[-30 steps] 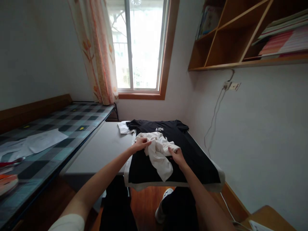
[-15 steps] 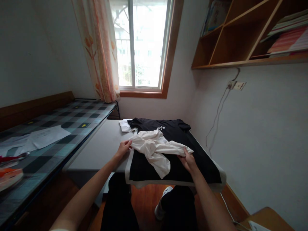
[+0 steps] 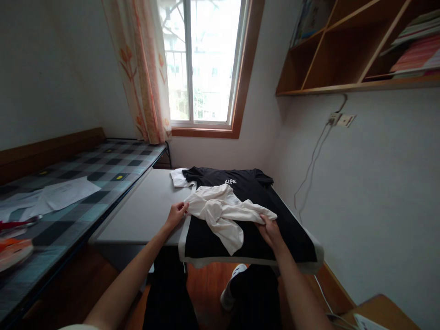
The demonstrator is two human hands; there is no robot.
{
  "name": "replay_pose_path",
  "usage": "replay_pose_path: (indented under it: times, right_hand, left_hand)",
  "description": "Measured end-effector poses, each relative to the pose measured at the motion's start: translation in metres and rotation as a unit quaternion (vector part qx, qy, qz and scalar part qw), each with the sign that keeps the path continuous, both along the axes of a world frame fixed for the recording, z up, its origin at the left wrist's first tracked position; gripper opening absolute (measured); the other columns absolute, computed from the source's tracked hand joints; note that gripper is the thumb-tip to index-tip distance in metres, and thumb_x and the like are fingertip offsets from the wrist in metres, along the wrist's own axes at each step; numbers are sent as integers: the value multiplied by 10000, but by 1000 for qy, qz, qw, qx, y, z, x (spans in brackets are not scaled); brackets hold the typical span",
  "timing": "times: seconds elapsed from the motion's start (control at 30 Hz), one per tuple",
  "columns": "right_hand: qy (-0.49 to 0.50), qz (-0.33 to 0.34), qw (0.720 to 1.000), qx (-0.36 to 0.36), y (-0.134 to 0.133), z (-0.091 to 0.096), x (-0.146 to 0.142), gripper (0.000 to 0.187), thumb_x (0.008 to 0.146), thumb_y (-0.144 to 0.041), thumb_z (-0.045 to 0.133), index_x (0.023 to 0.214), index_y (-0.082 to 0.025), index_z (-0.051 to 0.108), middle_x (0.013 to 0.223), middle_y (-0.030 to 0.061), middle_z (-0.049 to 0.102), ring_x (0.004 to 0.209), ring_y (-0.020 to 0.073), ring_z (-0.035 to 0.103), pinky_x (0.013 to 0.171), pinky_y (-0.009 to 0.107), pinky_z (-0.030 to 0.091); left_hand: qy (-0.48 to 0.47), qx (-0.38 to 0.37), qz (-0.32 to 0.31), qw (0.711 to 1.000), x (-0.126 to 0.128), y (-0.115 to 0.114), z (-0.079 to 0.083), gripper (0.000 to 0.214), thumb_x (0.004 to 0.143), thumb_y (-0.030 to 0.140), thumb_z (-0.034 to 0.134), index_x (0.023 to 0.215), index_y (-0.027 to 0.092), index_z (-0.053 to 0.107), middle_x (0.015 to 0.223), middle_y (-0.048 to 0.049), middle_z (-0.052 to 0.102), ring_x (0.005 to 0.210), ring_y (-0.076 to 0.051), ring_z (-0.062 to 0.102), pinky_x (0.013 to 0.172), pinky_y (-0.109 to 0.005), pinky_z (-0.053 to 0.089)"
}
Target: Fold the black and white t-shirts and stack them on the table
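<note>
A crumpled white garment point(image 3: 223, 211) lies bunched across a black T-shirt point(image 3: 275, 201) with white lettering near its top. My left hand point(image 3: 178, 213) pinches the white garment's left end between thumb and fingers. At the opposite end, my right hand point(image 3: 270, 228) grips the cloth, thumb on top and the other fingers mostly hidden beneath. One part of the white garment hangs toward me over the black shirt. The black T-shirt is spread on a table, with a white cloth edge showing around it and a white sleeve point(image 3: 179, 178) at the upper left.
The grey tabletop point(image 3: 137, 215) extends to the left. Beside it is a bed with a checked cover point(image 3: 89, 160), papers point(image 3: 68, 195) on it. A window point(image 3: 209, 64) is ahead, wooden shelves point(image 3: 338, 59) hang upper right, and a cable point(image 3: 311, 160) runs down the right wall.
The camera view has shifted slightly. Both hands keep their grip on the white garment, which has hardly moved.
</note>
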State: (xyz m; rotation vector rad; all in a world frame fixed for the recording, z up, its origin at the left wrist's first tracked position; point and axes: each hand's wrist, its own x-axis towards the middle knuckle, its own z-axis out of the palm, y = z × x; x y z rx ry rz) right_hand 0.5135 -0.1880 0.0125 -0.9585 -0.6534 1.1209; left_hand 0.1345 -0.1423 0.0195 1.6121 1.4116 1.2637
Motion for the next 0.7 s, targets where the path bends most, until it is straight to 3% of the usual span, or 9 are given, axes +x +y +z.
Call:
replay_pose_path:
  times: [0.1,0.17,0.23,0.3,0.4,0.5,0.6,0.7]
  right_hand:
    - [12,-24,1000,-2,1,-2,0,292,556,-255,746,823,-223,633,843,-9,718,865,218,685,741,356,594]
    - [14,-37,999,-5,1,-4,1,286,533,-230,747,798,-218,641,818,-11,720,842,212,687,749,346,588]
    - [10,-43,999,-6,1,-5,0,295,514,-215,751,790,-221,648,806,-18,723,834,209,689,768,346,581]
    - [2,-36,999,-5,2,-5,-2,313,503,-215,759,798,-225,656,808,-21,727,835,209,691,785,350,575]
    - [-34,-23,999,0,3,-4,1,293,521,-273,755,791,-218,656,806,2,730,828,235,689,765,380,574]
    - [-156,-65,986,-6,2,-2,19,303,590,-382,712,821,-195,649,787,39,717,787,249,675,696,380,566]
    - [-340,-178,923,-17,-5,6,47,338,674,-413,622,910,-172,639,804,70,689,763,244,644,690,381,542]
    - [-524,-274,806,25,-15,19,55,347,741,-337,543,1020,-154,642,917,117,655,876,269,602,834,442,488]
  left_hand:
    - [0,18,52,998,1,0,-4,318,771,478,587,854,171,610,783,-40,650,675,-170,605,601,-272,464]
    - [44,63,138,987,3,-4,-4,342,784,376,596,1070,189,582,1035,-91,641,877,-216,627,725,-335,497]
    - [127,112,188,967,8,-9,-2,345,821,281,557,1160,215,558,1185,-110,597,1084,-261,574,897,-428,452]
    - [198,150,152,957,15,-11,5,303,861,210,491,1149,227,583,1233,-102,586,1195,-268,515,1004,-464,373]
    - [243,177,33,953,33,-4,19,301,894,165,410,1080,232,637,1272,-77,579,1210,-228,515,1028,-399,366]
    - [278,157,-41,947,53,16,31,318,909,192,410,1118,245,643,1317,-63,566,1208,-226,524,1008,-382,386]
    - [333,112,-99,931,69,34,35,324,888,192,455,1146,253,642,1317,-69,579,1176,-253,545,979,-406,392]
    - [383,74,-118,913,80,42,32,375,841,139,488,1171,248,632,1232,-92,632,1131,-270,562,979,-420,365]
